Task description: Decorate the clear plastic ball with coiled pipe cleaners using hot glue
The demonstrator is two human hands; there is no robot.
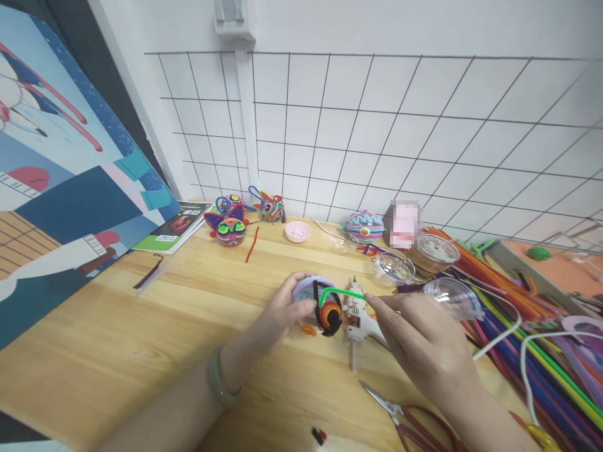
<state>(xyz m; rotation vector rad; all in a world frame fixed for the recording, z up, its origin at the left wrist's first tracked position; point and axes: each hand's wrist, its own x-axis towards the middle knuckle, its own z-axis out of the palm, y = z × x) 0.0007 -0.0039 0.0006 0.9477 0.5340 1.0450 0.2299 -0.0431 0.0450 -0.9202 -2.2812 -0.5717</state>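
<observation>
My left hand (291, 302) is closed round a clear plastic ball (305, 295) partly covered with pipe cleaners. Black, orange and red pieces form a round eye shape (331, 314) on its right side. Between the fingertips of my right hand (424, 339) is a bright green pipe cleaner (346, 292), bent at its left end, which lies against the ball above the eye shape. A white hot glue gun (354, 317) rests on the table just right of the ball, partly behind my right hand. Red-handled scissors (393, 411) lie open below that hand.
Finished pipe-cleaner ornaments (230, 229) and a pink bowl (298, 232) stand at the back. Clear half-shells (394, 269), a spool (438, 249) and bundled pipe cleaners (532, 351) crowd the right, with a white cable (524, 376) across them. A picture board (70, 169) leans at left.
</observation>
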